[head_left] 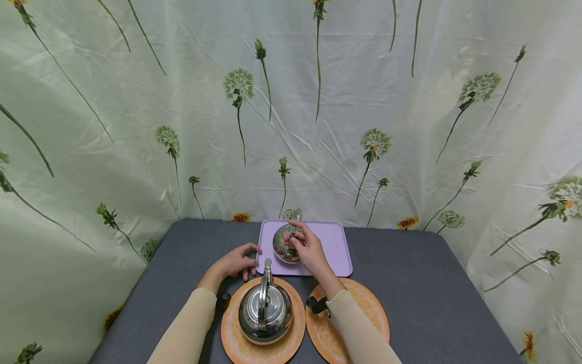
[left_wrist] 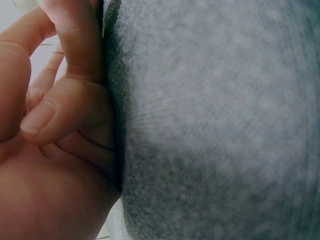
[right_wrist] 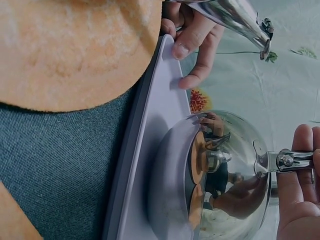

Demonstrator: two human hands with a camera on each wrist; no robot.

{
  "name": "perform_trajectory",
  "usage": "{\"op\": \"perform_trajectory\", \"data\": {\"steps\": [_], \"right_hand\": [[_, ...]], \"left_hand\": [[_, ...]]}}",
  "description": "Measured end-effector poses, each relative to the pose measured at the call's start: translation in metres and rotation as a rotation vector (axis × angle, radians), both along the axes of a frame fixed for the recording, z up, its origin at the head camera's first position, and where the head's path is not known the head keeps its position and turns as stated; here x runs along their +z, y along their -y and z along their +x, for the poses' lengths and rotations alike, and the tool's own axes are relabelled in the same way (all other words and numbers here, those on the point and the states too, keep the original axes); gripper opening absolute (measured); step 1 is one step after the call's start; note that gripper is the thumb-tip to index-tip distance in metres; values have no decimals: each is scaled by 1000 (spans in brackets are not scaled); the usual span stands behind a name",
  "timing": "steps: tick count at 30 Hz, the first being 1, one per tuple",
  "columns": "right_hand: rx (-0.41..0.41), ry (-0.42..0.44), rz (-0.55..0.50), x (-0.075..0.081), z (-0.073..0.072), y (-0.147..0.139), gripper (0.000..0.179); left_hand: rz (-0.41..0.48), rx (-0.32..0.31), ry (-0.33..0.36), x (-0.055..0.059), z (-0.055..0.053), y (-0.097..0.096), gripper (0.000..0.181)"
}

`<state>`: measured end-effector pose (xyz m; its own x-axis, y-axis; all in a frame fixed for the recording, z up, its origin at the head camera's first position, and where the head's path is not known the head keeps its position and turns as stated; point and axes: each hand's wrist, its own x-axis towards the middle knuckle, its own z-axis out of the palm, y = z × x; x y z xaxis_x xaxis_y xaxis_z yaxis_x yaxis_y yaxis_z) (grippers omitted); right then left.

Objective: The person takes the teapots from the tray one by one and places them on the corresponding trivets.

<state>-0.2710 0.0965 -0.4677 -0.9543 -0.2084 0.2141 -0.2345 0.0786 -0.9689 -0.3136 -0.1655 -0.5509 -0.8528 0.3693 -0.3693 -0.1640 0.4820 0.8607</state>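
Note:
My right hand (head_left: 310,250) grips the upright handle of a shiny steel kettle (head_left: 283,246) at the left half of a lilac tray (head_left: 334,247). In the right wrist view its fingers are around the handle (right_wrist: 285,161); whether the kettle's base touches the tray is hard to tell. The left hand (head_left: 233,262) is at the tray's near left corner, thumb and index finger touching the rim. A second steel kettle (head_left: 265,312) stands close by on an orange round placemat (head_left: 231,331), its spout pointing toward the tray.
Another orange round placemat (head_left: 370,316) lies under my right forearm, right of the first. The table (head_left: 418,293) has a dark grey cover. Behind it hangs a pale curtain (head_left: 200,101) with dandelion prints.

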Motion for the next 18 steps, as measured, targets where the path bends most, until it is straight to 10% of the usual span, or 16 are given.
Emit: {"op": "perform_trajectory", "data": {"steps": [18], "right_hand": [[9, -69, 70, 9, 9, -5, 47]], "left_hand": [[-8, 5, -18, -3, -2, 0, 37]]}}
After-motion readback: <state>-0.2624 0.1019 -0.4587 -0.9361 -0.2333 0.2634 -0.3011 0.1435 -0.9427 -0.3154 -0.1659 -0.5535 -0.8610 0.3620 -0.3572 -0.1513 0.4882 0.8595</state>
